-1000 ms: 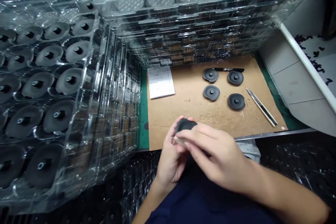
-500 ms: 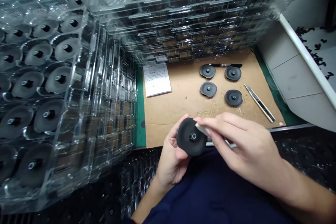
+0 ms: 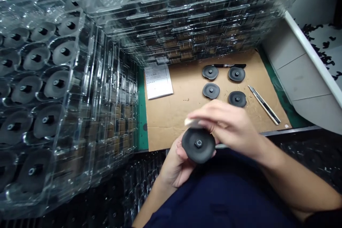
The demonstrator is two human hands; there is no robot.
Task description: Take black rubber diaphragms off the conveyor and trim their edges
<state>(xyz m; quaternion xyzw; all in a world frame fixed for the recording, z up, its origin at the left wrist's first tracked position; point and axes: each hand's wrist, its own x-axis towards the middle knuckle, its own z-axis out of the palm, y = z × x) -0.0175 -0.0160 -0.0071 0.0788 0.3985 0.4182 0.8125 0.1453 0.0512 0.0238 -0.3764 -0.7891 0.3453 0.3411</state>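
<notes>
Way off to the left of the fingers there's a stack of clear plastic trays (image 3: 53, 78) full of black discs with centre posts. The left hand (image 3: 173, 165) comes up from below, cupped, fingers curled behind a round matte black disc (image 3: 198, 146), hub facing up. The right hand (image 3: 227, 124) reaches across from the lower right, wrist bent, fingers pinched on a small pale flat piece (image 3: 191, 122) just over the disc's top edge; can't tell if they touch. Past the fingertips, on a brown cardboard sheet (image 3: 171, 124): a white printed paper sheet (image 3: 158, 82), four more black discs (image 3: 211, 91), a black marker (image 3: 229, 66), and a slim utility knife (image 3: 264, 105).
</notes>
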